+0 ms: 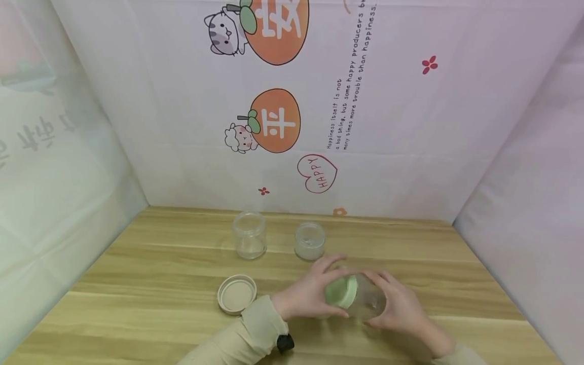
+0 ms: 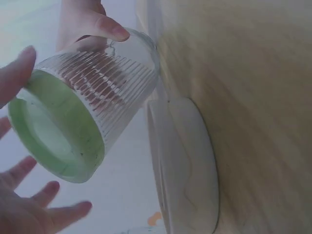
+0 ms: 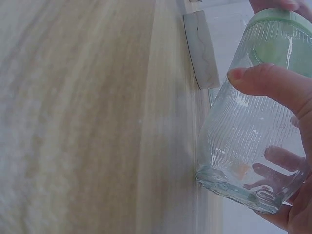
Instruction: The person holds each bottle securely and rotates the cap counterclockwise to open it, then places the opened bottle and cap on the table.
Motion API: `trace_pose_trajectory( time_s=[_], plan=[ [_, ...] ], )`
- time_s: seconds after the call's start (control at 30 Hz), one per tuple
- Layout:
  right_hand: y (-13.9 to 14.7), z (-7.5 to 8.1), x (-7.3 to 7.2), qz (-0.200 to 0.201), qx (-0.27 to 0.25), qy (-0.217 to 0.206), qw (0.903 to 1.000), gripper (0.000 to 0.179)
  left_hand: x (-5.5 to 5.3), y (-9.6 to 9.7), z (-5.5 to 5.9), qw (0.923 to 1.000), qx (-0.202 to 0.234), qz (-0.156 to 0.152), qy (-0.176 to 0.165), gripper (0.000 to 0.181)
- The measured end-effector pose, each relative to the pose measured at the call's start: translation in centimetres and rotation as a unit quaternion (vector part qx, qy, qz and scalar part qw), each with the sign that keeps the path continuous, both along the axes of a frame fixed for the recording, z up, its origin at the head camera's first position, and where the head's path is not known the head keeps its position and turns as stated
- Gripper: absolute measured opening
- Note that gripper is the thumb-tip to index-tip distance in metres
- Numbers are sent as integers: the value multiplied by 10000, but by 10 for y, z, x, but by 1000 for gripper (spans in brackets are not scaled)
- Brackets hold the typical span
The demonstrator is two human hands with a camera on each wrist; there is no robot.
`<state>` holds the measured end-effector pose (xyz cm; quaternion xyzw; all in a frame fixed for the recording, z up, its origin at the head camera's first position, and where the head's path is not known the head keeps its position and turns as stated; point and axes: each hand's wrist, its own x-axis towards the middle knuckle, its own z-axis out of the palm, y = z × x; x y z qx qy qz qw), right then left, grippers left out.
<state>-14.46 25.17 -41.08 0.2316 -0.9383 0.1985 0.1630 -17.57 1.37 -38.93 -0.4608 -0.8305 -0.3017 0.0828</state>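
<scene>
A ribbed clear glass jar (image 3: 239, 126) with a green lid (image 2: 73, 126) lies tilted over the wooden table. My right hand (image 1: 403, 306) grips its glass body, thumb on one side and fingers round the other. The left hand (image 1: 310, 294) is at the lid end. In the left wrist view its fingers (image 2: 46, 214) are spread and stand apart from the lid, while the thumb overlaps the lid's edge; whether it touches cannot be told. Left of that hand, a round beige lid (image 1: 237, 294) rests on the table with its inside up.
Behind the hands stand a taller clear glass jar (image 1: 250, 235) and a shorter one (image 1: 309, 242), both uncovered. The wooden table (image 1: 150, 284) meets printed white cloth (image 1: 392, 167) at its back and sides. A black item (image 1: 285, 343) shows by the left cuff.
</scene>
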Motion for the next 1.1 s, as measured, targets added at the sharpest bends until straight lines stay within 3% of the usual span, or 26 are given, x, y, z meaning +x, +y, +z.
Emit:
trace_pose_trajectory(
  time_s=[0.13, 0.3, 0.83, 1.1],
  plan=[
    [1, -2, 0, 87, 28, -14, 10000, 100, -2, -1, -1, 9991, -203, -344, 162, 79],
    [3, -4, -1, 111, 1, 29, 9999, 100, -3, 0, 1, 9983, -233, -510, -132, 76],
    [4, -3, -3, 78, 72, -31, 9999, 99, -3, 4, 2, 9982, -348, -25, -486, 79],
    [5, -2, -6, 65, 172, 124, 9998, 99, -4, 6, 3, 9988, -286, 165, -371, 81]
  ],
)
